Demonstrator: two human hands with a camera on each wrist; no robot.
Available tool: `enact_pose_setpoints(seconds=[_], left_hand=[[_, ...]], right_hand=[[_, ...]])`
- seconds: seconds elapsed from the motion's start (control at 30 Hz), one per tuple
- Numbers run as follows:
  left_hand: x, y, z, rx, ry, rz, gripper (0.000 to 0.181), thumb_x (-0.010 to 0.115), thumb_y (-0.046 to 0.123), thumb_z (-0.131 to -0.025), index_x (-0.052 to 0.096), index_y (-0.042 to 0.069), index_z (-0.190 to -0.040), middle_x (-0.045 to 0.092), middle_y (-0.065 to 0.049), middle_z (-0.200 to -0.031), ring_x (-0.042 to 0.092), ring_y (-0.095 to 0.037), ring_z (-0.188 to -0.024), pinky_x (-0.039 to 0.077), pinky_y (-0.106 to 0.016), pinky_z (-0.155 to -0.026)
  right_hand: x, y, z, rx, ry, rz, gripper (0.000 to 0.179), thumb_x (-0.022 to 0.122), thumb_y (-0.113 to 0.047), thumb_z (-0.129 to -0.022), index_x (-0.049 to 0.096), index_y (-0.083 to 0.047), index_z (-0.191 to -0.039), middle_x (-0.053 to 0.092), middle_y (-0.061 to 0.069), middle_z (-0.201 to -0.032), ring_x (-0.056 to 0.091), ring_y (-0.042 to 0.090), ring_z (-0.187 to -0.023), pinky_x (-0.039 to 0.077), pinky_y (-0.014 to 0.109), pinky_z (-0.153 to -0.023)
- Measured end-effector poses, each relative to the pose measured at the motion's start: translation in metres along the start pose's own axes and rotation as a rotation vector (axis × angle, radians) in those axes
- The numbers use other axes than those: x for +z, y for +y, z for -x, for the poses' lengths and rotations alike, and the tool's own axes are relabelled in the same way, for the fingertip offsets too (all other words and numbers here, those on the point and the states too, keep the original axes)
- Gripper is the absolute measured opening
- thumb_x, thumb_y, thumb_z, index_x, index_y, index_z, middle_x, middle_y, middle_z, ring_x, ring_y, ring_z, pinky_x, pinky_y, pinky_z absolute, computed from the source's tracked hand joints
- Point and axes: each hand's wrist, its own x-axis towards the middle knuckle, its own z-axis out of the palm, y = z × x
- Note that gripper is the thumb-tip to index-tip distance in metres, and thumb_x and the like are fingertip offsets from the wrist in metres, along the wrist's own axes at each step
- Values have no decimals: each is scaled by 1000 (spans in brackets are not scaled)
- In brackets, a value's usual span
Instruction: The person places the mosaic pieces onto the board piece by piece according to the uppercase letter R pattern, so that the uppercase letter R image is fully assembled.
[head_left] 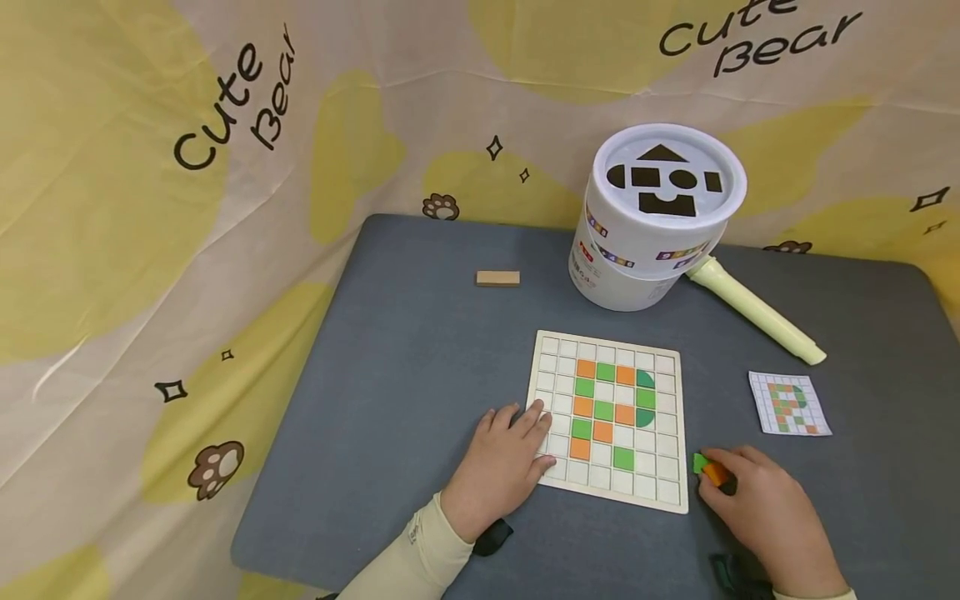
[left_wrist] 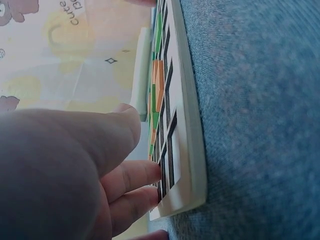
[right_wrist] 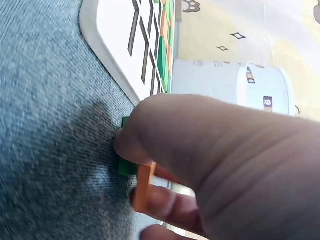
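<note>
A square wooden grid board (head_left: pixel 667 442) lies on the table with orange and green square tiles and dark green rounded tiles in its cells. On its left edge rests my left hand (head_left: pixel 504 467), fingers spread over the border cells; its fingertips (left_wrist: pixel 150 171) touch the board in the left wrist view. Just off the lower right edge, my right hand (head_left: pixel 772 508) pinches a green tile (right_wrist: pixel 128 167) and an orange tile (right_wrist: pixel 144 187). The green one is under the thumb, low over the tabletop; the orange one stands tilted by the fingers.
A pattern card (head_left: pixel 789 404) with a similar grid lies right of the board. Behind stand a white bucket (head_left: pixel 630 275) with shaped holes in its lid and a pale yellow stick (head_left: pixel 761 312). A small wooden block (head_left: pixel 498 279) lies at the back of the grey table (head_left: pixel 360 400).
</note>
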Motion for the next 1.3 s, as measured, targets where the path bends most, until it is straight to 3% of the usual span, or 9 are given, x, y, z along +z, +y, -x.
enact_pose_setpoints(seconds=[0.13, 0.27, 0.37, 0.5, 0.77, 1.0, 1.2, 1.3], left_hand=[[-1, 0, 0, 0, 2, 0, 58, 61, 51, -108, 60, 17, -154, 50, -3, -162, 52, -31, -138, 45, -53, -111], [1, -1, 1, -7, 4, -15, 58, 61, 51, -107, 60, 17, -154, 50, -3, -162, 52, -30, -138, 45, -53, -111], [2, -1, 1, -6, 2, -15, 58, 61, 52, -107, 61, 18, -154, 51, -2, -162, 52, -30, -138, 46, -52, -111], [1, 0, 0, 6, 13, -12, 58, 62, 52, -107, 62, 19, -153, 52, -2, -160, 53, -29, -139, 46, -51, -110], [-1, 2, -1, 0, -3, -33, 58, 61, 54, -107, 61, 19, -154, 52, -1, -161, 53, -28, -139, 46, -50, -110], [-2, 2, -1, 7, -4, -47, 59, 60, 55, -107, 61, 20, -154, 52, 0, -161, 53, -28, -138, 46, -50, -110], [-2, 3, -1, 6, -14, -34, 59, 61, 54, -107, 60, 18, -154, 50, -2, -162, 52, -29, -139, 46, -51, -111], [-2, 2, 0, -3, -39, -9, 60, 62, 52, -107, 59, 17, -155, 48, -4, -164, 51, -31, -141, 45, -52, -112]], right_hand=[[1, -12, 1, -77, 157, -30, 32, 91, -11, -75, 80, 1, -103, 68, 10, -93, 59, 26, -76, 53, 50, -63], [9, -40, -1, -271, 284, -71, 32, 94, -13, -71, 82, -5, -99, 70, 4, -91, 61, 22, -80, 55, 47, -65], [20, -62, -3, -371, 246, -69, 31, 96, -17, -70, 83, -10, -97, 69, -3, -92, 61, 15, -81, 57, 41, -67], [33, -84, -4, -441, 190, -30, 30, 98, -21, -70, 84, -14, -95, 71, -6, -92, 64, 13, -81, 59, 39, -70], [48, -107, -7, -474, 154, 15, 29, 97, -23, -71, 84, -15, -96, 71, -7, -90, 62, 10, -75, 56, 34, -66], [44, -103, -7, -462, 150, -5, 36, 101, -23, -70, 82, -17, -100, 73, -8, -95, 67, 11, -80, 58, 37, -70], [32, -73, -2, -420, 157, -53, 42, 105, -22, -64, 78, -22, -97, 73, -14, -95, 60, 4, -78, 54, 31, -67], [33, -60, -1, -484, 188, -78, 39, 104, -21, -63, 81, -22, -95, 75, -12, -97, 60, 5, -80, 52, 28, -69]])
